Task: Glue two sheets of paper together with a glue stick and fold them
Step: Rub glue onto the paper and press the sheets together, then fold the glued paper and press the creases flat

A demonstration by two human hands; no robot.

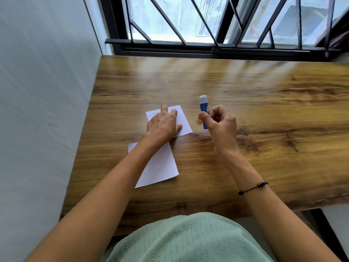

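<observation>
Two white sheets of paper lie on the wooden table (245, 157). The far sheet (184, 120) is pressed flat under my left hand (163, 123), whose fingers are spread on it. The near sheet (160, 167) lies partly under my left forearm. A blue glue stick (204, 105) with a white cap stands upright just right of the far sheet. My right hand (221, 123) is curled around its lower part, thumb and fingers touching it; whether the stick rests on the table or is lifted is unclear.
A white wall runs along the table's left edge. A barred window (207, 25) stands behind the far edge. A black cord bracelet (253, 188) is on my right wrist.
</observation>
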